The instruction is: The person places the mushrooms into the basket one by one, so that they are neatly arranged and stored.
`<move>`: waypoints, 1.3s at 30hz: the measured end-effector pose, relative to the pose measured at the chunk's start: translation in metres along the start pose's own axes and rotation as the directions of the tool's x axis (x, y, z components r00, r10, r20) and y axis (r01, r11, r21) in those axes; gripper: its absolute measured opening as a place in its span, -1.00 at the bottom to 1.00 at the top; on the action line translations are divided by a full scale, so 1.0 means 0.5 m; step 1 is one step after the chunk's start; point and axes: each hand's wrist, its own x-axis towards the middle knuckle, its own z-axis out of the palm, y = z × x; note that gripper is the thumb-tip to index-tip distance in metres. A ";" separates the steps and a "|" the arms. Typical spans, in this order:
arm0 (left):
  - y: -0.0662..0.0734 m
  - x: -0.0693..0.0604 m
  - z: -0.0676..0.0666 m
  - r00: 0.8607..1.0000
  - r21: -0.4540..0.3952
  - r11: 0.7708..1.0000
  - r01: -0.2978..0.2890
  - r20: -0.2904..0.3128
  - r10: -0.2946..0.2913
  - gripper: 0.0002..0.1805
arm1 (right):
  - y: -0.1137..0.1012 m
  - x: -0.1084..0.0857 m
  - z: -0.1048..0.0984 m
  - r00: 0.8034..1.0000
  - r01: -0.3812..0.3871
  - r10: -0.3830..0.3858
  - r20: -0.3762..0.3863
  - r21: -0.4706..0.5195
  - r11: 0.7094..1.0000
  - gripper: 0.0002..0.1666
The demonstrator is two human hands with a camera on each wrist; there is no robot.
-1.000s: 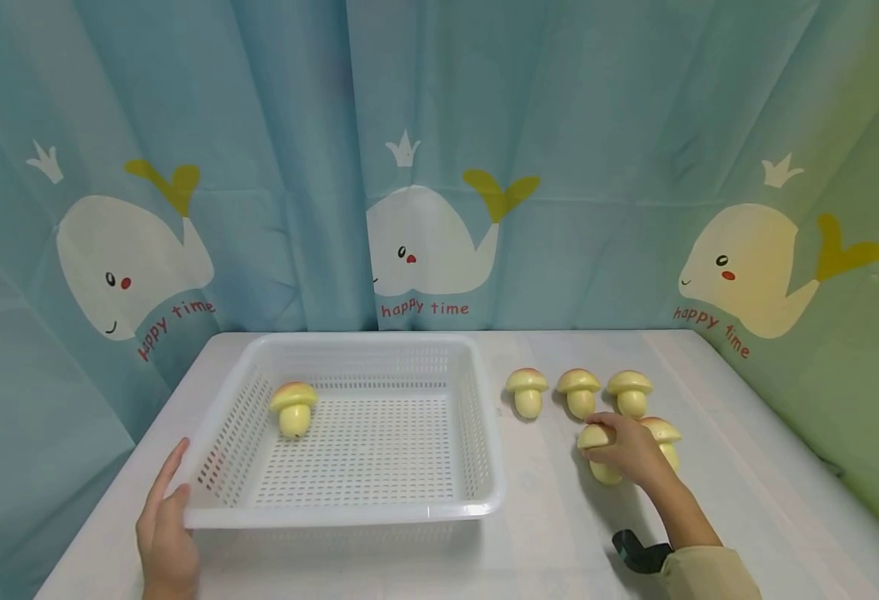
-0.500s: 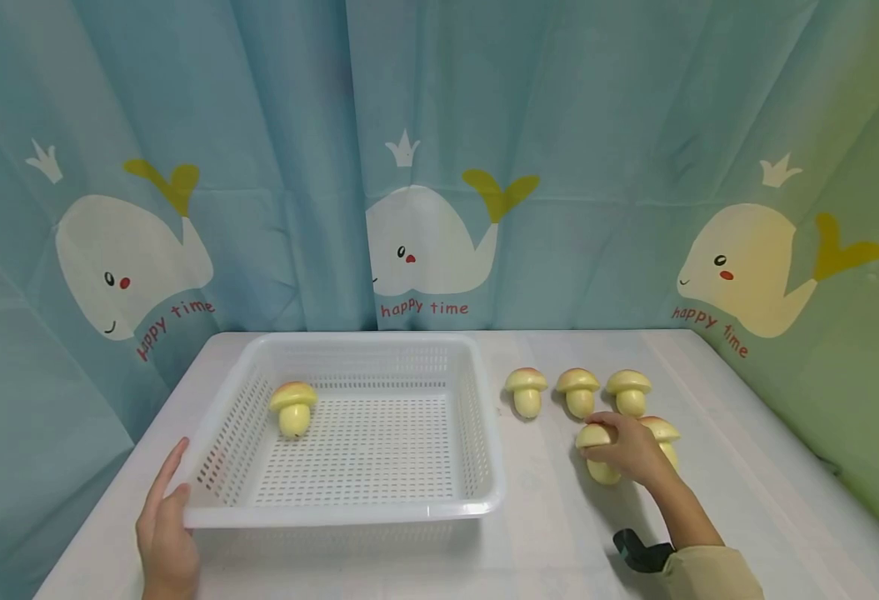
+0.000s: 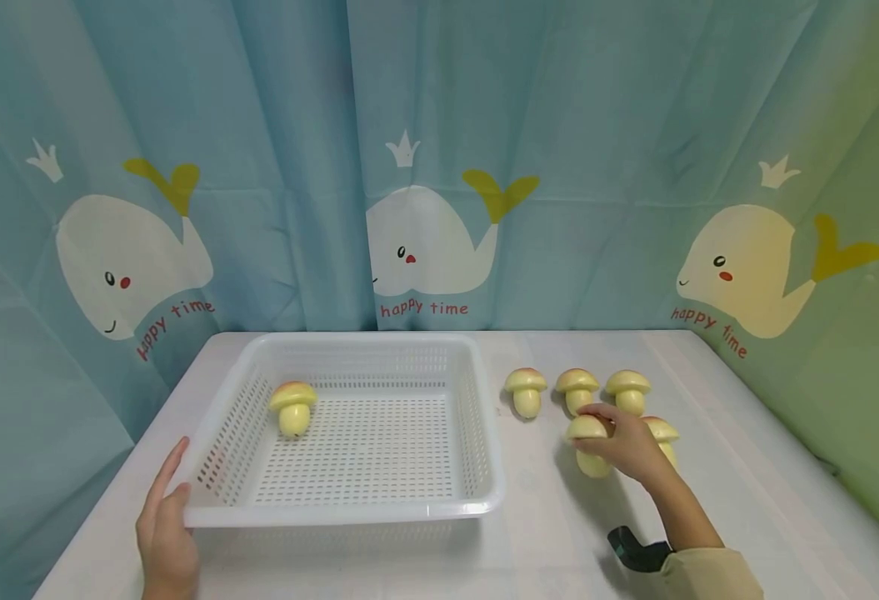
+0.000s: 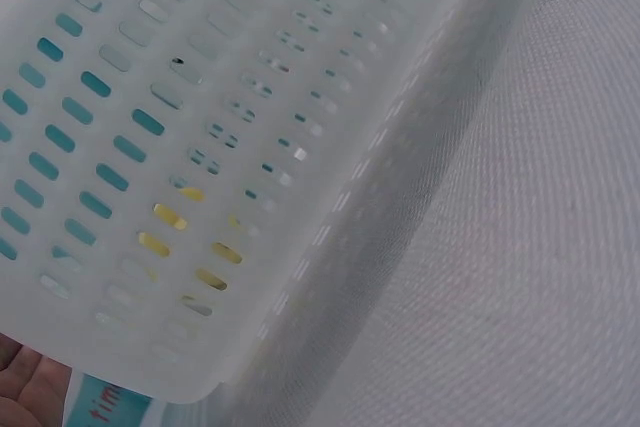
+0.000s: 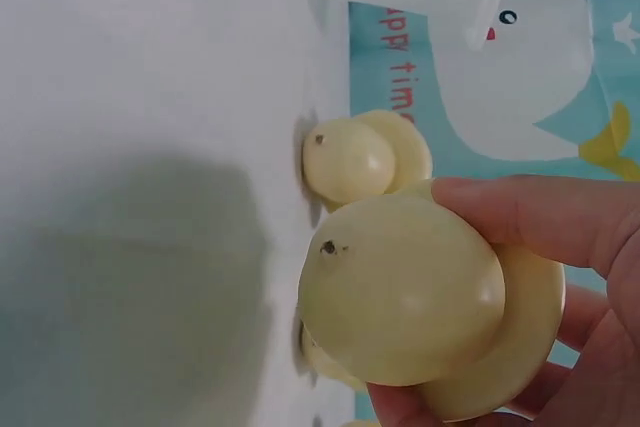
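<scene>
Between the thumb and fingers of my right hand is a pale yellow toy mushroom. The right wrist view shows the held mushroom stem-end toward the camera, pinched around its cap. My left hand rests at the near left corner of a white perforated plastic basket, thumb by the rim and fingers along the outer side. In the left wrist view only a bit of that hand shows beside the basket wall. One mushroom lies inside the basket, at its left.
Three mushrooms stand in a row at the back right: a left one, a middle one and a right one. Another mushroom sits partly behind my right hand. A curtain with whales hangs behind the white table.
My right hand has shifted slightly left and up with the mushroom, and the shadow below has widened. My left hand and the basket have stayed put.
</scene>
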 end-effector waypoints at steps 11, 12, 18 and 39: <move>0.008 -0.006 -0.001 1.000 -0.035 0.999 -0.006 -0.005 0.006 -0.45 | -0.030 -0.001 0.001 1.000 0.008 -0.010 0.017 0.099 0.995 -0.46; 0.008 -0.005 0.000 1.000 -0.038 0.999 -0.004 -0.006 0.004 -0.45 | -0.032 -0.001 0.001 1.000 0.009 -0.011 0.018 0.105 0.994 -0.46; 0.009 -0.009 0.000 1.000 -0.073 0.997 0.001 -0.008 -0.002 -0.45 | -0.041 -0.001 0.001 0.999 0.026 -0.028 0.021 0.113 0.993 -0.47; 0.019 -0.013 0.002 1.000 -0.119 0.993 -0.016 0.000 0.016 -0.45 | -0.088 0.002 -0.003 0.996 0.092 -0.090 -0.023 0.101 0.991 -0.47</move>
